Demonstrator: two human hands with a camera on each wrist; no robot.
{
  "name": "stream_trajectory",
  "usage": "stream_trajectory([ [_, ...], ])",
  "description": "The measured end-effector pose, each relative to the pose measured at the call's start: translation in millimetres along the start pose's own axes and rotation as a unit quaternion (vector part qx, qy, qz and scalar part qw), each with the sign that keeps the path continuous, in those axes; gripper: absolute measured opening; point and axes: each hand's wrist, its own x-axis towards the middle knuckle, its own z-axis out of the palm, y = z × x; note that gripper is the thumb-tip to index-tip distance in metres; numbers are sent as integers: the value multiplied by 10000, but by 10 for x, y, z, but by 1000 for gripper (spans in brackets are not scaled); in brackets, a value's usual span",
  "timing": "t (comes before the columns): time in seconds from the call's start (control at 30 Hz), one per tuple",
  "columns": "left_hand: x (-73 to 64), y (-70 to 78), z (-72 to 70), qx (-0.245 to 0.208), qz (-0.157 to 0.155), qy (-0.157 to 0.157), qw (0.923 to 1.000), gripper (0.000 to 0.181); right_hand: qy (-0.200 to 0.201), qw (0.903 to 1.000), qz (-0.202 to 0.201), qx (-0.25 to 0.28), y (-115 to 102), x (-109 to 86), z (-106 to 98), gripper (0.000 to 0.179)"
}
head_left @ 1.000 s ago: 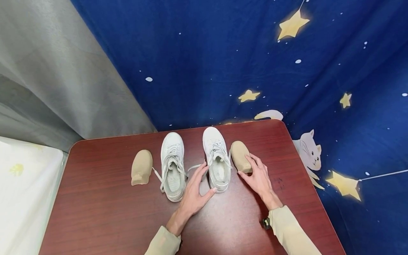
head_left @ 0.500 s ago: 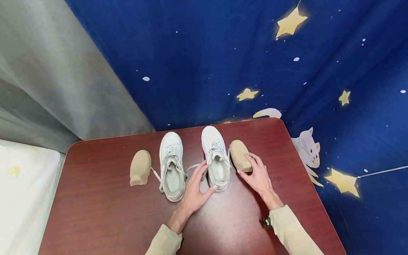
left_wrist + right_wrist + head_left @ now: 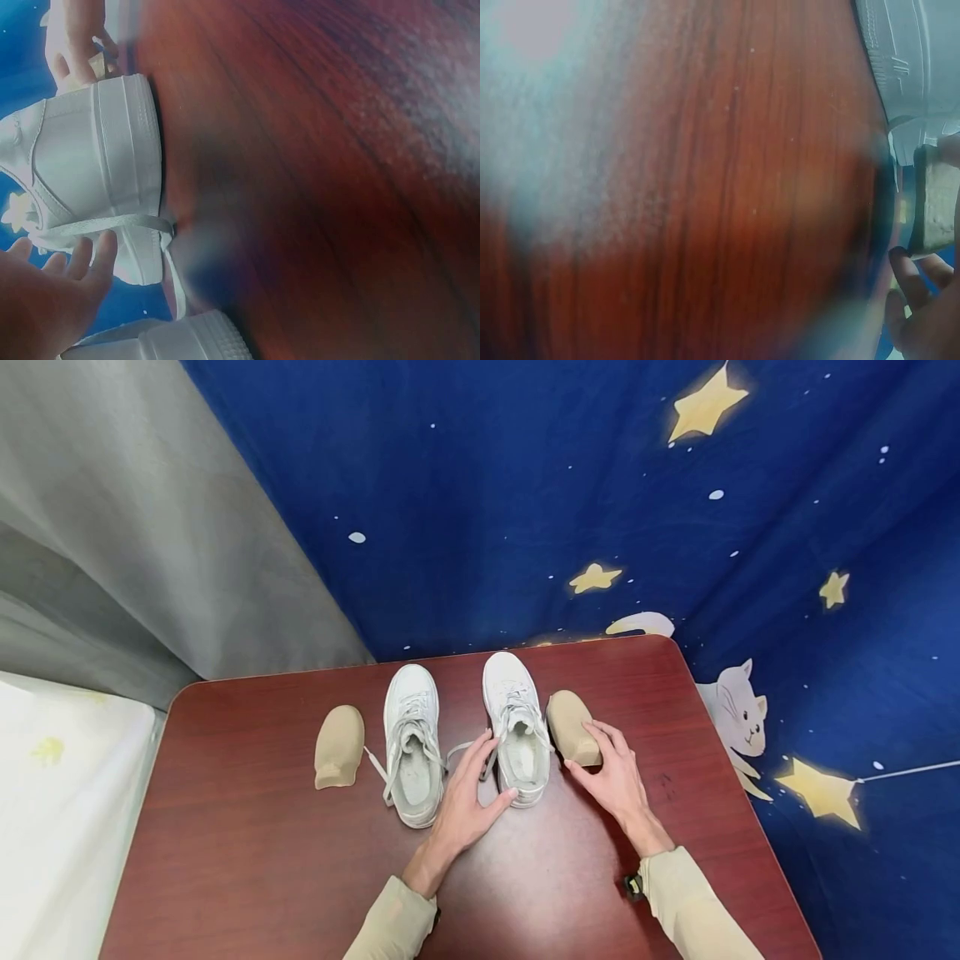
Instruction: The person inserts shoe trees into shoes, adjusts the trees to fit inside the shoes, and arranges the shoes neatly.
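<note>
R shoe [image 3: 517, 718]: white lace-up, sole down on the tbl [image 3: 247, 843], toe twd the far edge, heel twd me. My L hand [image 3: 461, 806] is on its L side, thumb spread away from the fingers, fingertips along the shoe's flank & thumb by its heel; no grip, & can't tell if the tips actually touch. My R hand [image 3: 618, 781], R of the shoe, pinches the near end of the R beige form [image 3: 568, 727] btwn thumb & fingers; that form lies just R of the shoe. L of the R shoe is the L shoe [image 3: 412, 743], same way round, w/ a loose lace [image 3: 459, 748] btwn the two; past that, the L beige form [image 3: 340, 747].

Tbl is reddish-brown wood grain, glossy, w/ glare nr side of the R shoe's heel & dk marks [image 3: 666, 789] off to the shoe's R, past my hand. Bhd the shoe's toe hangs a dk blue curtain [image 3: 465, 485] w/ yellow stars & white dots; a printed cat [image 3: 738, 727] shows R of the shoe, past the tbl edge. Far L of the shoe: grey curtain [image 3: 187, 568] &, lower, a white cloth [image 3: 67, 777] w/ pale yellow print.
</note>
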Motion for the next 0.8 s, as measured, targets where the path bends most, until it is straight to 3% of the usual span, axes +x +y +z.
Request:
stream_trajectory([
  [0.3,53,12,4,-57,-27,-131,9999,77,290,9990,-308,161,-3,35,-35,70],
  [0.8,70,-13,13,0,-57,-172,9998,80,400,9981,-293,357,-24,31,-48,69],
])
